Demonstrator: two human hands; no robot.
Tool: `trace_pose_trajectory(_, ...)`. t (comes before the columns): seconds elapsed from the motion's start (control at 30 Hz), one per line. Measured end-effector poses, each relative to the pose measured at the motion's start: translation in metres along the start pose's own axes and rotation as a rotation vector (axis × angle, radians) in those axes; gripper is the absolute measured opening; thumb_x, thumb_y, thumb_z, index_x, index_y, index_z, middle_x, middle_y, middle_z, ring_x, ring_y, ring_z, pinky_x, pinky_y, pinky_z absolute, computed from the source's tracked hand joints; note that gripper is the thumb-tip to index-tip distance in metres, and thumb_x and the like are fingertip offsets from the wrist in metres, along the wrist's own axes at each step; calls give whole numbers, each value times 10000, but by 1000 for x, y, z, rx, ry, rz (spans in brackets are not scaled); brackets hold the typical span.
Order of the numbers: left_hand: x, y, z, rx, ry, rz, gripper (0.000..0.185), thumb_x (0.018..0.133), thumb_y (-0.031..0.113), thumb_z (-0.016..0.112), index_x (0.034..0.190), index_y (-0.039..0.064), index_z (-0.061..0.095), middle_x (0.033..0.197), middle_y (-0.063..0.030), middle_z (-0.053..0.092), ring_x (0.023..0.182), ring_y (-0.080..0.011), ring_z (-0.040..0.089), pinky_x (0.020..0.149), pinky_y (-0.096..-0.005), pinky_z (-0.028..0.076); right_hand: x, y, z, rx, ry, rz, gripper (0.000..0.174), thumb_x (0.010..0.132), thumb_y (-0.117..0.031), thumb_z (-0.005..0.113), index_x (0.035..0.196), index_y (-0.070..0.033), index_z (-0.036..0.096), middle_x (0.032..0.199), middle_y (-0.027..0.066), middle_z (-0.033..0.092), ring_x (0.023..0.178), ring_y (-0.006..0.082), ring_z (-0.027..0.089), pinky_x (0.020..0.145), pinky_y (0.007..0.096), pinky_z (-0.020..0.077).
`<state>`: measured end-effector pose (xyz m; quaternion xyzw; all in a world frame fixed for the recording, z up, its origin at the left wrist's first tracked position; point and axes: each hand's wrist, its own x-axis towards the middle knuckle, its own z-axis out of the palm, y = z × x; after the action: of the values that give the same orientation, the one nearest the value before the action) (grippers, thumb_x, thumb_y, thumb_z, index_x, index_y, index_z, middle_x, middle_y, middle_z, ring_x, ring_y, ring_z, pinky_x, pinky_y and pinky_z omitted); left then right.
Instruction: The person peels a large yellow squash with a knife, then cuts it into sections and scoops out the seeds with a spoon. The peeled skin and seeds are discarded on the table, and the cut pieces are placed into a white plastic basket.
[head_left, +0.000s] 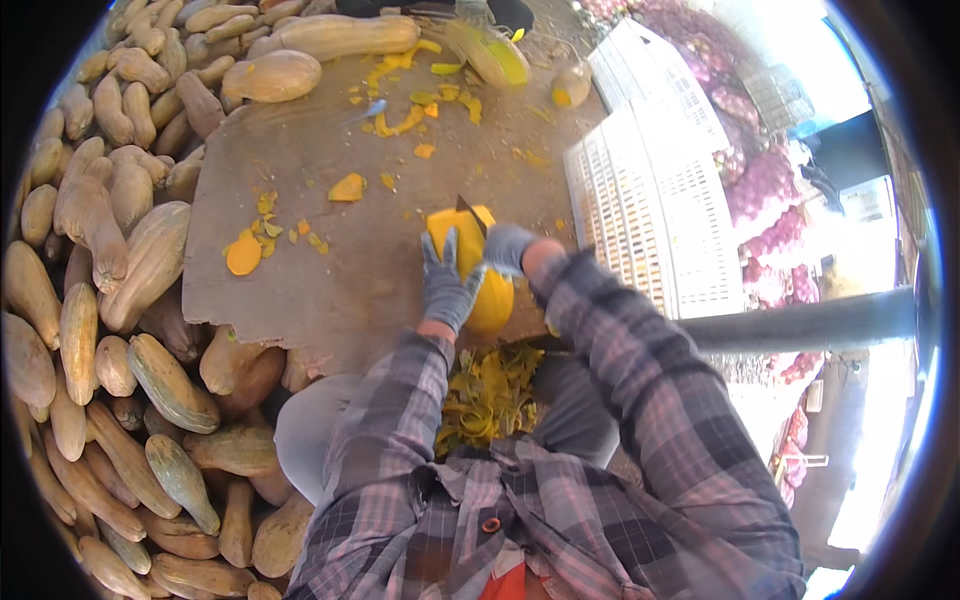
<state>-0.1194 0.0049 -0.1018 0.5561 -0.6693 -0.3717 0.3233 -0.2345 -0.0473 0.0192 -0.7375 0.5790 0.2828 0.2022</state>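
A peeled, yellow-orange squash (489, 296) lies on the wooden board (300, 150) in front of me. On its left side rests my left hand (450, 281) in a grey glove, fingers spread over the flesh. My right hand (508, 249), also gloved, is closed around a knife, whose handle is hidden in the fist. The dark knife blade (471, 212) stands at the squash's far end, against or in the flesh. Cut squash pieces (244, 256) and small scraps lie to the left. Below the board's near edge, between my knees, is a heap of peelings (487, 397).
Unpeeled squashes (150, 262) are piled along the left. White plastic crates (652, 210) stand at the right, with pink mesh sacks (765, 195) behind. Across the board, another person's gloved hand (472, 11) is near a partly peeled squash (491, 56). A blue-handled tool (373, 109) lies on the board.
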Motion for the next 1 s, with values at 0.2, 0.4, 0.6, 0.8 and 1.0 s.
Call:
trace_pose_trajectory(0.2,6,3,16,-152,5,-82,796,917,344,648,1557,166,210,1592,-283,71,1462,-446,171,1195,-444,214,-15,8,-2,-13,-236,16,310,935,-253,572,1053,-14,730,1068,176,713,1036,320,680,860,415,538)
trace_pose_trajectory(0.4,-33,7,16,-96,105,-73,822,925,278,636,1552,64,151,1577,-314,94,1466,-441,166,1196,-452,203,-25,17,35,-109,-183,44,273,859,-138,617,1095,-71,735,980,156,732,953,362,695,798,427,544)
trace_pose_trajectory(0.6,-65,10,22,-195,-55,-109,952,841,201,717,1565,98,109,1583,-310,79,1472,-445,144,1194,-428,207,-25,7,-4,-21,-31,-27,227,820,-109,620,970,8,744,920,232,708,888,392,694,751,429,544)
trace_pose_trajectory(0.8,-36,4,29,-268,-35,-260,1054,779,263,778,1564,111,91,1587,-294,88,1446,-460,203,1182,-427,244,2,0,15,-22,29,-25,223,819,-106,610,973,-19,745,967,232,697,916,374,684,768,425,538)
trace_pose_trajectory(1.0,-43,66,5,-4,-220,-335,1259,715,286,862,1559,103,-54,1589,-297,-43,1476,-437,121,1202,-417,206,-15,-3,-7,-117,-43,-43,259,865,-170,559,983,-27,741,998,224,693,944,373,676,807,415,537)
